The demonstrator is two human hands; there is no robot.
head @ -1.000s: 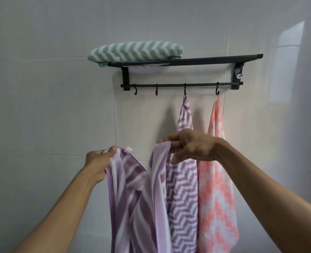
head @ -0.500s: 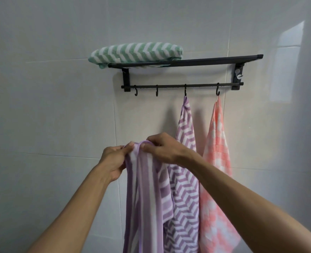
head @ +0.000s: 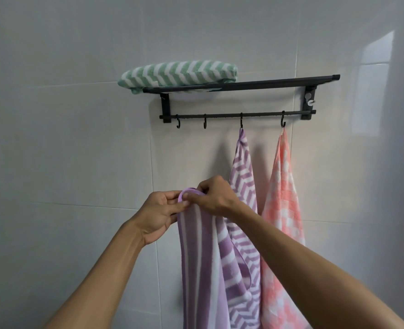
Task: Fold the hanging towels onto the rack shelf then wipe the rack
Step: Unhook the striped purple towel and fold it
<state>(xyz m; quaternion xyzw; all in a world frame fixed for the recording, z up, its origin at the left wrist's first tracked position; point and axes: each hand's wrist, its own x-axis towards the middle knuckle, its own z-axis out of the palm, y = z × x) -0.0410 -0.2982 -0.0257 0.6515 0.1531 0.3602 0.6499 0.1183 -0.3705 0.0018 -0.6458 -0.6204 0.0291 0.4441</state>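
The fingers of my left hand and right hand are pressed together, pinching the top fold of the purple striped towel below the rack. I judge the cloth light, soft and limp: it sags wherever unsupported. Best hold is at the matched corners and along the folded edge. A green towel lies folded on the shelf; a purple chevron towel and pink towel hang from hooks.
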